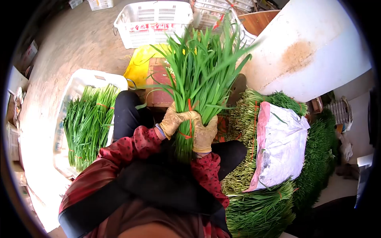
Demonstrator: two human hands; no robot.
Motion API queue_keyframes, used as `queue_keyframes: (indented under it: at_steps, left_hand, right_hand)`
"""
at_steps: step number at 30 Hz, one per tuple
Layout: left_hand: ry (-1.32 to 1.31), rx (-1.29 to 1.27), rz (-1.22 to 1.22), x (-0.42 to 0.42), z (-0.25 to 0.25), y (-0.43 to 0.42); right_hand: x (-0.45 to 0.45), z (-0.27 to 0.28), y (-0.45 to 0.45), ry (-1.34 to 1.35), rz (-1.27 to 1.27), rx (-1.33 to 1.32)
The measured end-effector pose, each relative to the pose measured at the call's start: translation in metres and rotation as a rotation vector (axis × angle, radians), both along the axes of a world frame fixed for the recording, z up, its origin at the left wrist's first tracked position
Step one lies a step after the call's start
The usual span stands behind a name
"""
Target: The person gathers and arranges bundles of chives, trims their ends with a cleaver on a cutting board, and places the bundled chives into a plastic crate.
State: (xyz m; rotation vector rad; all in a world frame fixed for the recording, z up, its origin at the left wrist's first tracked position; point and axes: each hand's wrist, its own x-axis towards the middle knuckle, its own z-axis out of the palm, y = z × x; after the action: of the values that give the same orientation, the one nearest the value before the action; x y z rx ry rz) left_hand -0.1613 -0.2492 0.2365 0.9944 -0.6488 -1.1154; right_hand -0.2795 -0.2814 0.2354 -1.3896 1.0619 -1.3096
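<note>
A large bunch of long green leafy stalks (pixel 202 79) stands upright above my lap, its leaf tips pointing away from me. My left hand (pixel 173 120), in a stained tan glove, is wrapped round the bunch on its left side. From the right, my right hand (pixel 204 134), gloved alike, grips the same bunch, and the two hands meet at the front. An orange-red tie (pixel 190 119) shows at the hands and hangs over the stalks. The lower ends reach down between my legs.
At the left, a white crate (pixel 61 146) holds tied green bundles (pixel 89 123). Another white crate (pixel 152 29) stands ahead beside yellow cloth (pixel 139 63). Stacked bundles (pixel 258 210) lie at the right, partly under a white sack (pixel 281 146). A white curved panel (pixel 313 47) rises behind.
</note>
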Motion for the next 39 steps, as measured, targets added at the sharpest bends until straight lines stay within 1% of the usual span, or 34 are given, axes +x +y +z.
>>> queue_keyframes:
  at_steps: [2,3,5,6,8,9,10,12,13,14,15,16,17,18,19,20,21,22,24,25,26,28,32,34,36,37,38,39]
  left_hand:
    - [0.127,-0.083,-0.003,0.016,-0.002,0.001]
    - [0.132,-0.002,0.009,0.023,-0.009,-0.002]
    - [0.143,0.051,0.016,0.027,-0.02,-0.001]
    - [0.125,0.07,0.028,0.03,-0.025,-0.001]
    - [0.165,0.066,0.008,0.037,-0.03,-0.002]
    - [0.206,0.064,-0.015,0.04,-0.032,-0.002]
    - [0.212,0.062,-0.008,0.044,-0.035,-0.003]
    - [0.371,0.05,-0.136,0.05,-0.035,-0.007]
    - [0.426,0.033,-0.265,0.051,-0.035,-0.008]
    - [0.428,0.033,-0.271,0.046,-0.034,-0.008]
    - [0.344,0.026,-0.284,0.04,-0.034,-0.009]
    - [0.259,0.02,-0.294,0.035,-0.034,-0.009]
    - [0.029,-0.114,-0.198,0.032,-0.036,-0.007]
    - [0.024,-0.11,-0.205,0.036,-0.036,-0.007]
    - [0.138,-0.108,-0.235,0.045,-0.037,-0.008]
    - [0.253,-0.103,-0.26,0.049,-0.031,-0.008]
    - [0.2,-0.137,-0.317,0.052,-0.026,-0.001]
    - [0.138,-0.157,-0.345,0.047,-0.022,0.0]
    - [-0.216,-0.127,-0.177,0.027,-0.009,0.005]
    - [-0.123,-0.093,-0.115,0.023,-0.012,-0.002]
    - [-0.028,-0.063,-0.049,0.018,-0.011,-0.008]
    - [0.191,-0.029,-0.069,0.022,-0.009,-0.009]
    - [0.272,0.005,-0.06,0.023,-0.022,-0.003]
    - [0.26,-0.013,-0.02,0.021,-0.022,0.001]
    - [0.289,-0.002,-0.035,0.019,-0.016,0.008]
    - [0.274,-0.001,-0.03,0.017,-0.011,0.009]
    - [0.26,-0.001,-0.023,0.015,-0.007,0.009]
    - [0.228,0.017,-0.005,0.014,-0.005,0.008]
  right_hand:
    - [0.001,-0.006,0.004,-0.031,-0.05,0.04]
    - [-0.001,-0.008,0.006,-0.029,-0.052,0.044]
    - [-0.008,-0.011,0.008,0.019,0.068,0.02]
    - [-0.014,-0.009,0.01,0.021,0.069,0.022]
    - [-0.036,-0.002,0.009,-0.432,0.434,0.213]
    - [-0.057,-0.011,0.001,-0.396,0.517,0.277]
    - [-0.078,-0.017,-0.008,-0.154,0.476,0.287]
    - [-0.083,-0.02,-0.012,-0.111,0.458,0.342]
    - [-0.076,-0.027,-0.013,-0.249,0.518,0.404]
    - [-0.063,-0.032,-0.012,-0.39,0.573,0.465]
    - [-0.046,-0.03,-0.013,-0.19,0.553,0.336]
    - [-0.032,-0.028,-0.007,-0.27,0.413,0.337]
    - [-0.027,-0.02,-0.006,-0.347,0.367,0.382]
    - [-0.024,-0.014,-0.005,-0.428,0.32,0.424]
    - [-0.022,-0.008,-0.007,-0.428,0.321,0.42]
    - [-0.02,-0.003,-0.008,-0.358,0.245,0.362]
    - [-0.017,0.001,-0.006,-0.293,0.167,0.309]
    - [-0.011,0.004,-0.002,-0.298,0.171,0.316]
    - [0.001,0.01,0.006,-0.17,0.132,0.119]
    - [0.005,-0.008,0.004,-0.055,0.055,-0.017]
    - [0.007,-0.004,0.006,-0.052,0.064,-0.017]
    - [0.008,0.004,0.012,-0.253,0.06,0.175]
    - [-0.003,0.002,0.018,-0.295,-0.004,0.291]
    - [-0.005,0.0,0.022,-0.339,0.006,0.284]
    - [-0.013,-0.011,0.019,-0.41,0.09,0.392]
    - [-0.02,-0.015,0.014,-0.344,0.146,0.399]
    - [-0.026,-0.011,0.008,-0.338,0.149,0.401]
    - [-0.033,-0.004,0.001,-0.145,0.111,0.315]
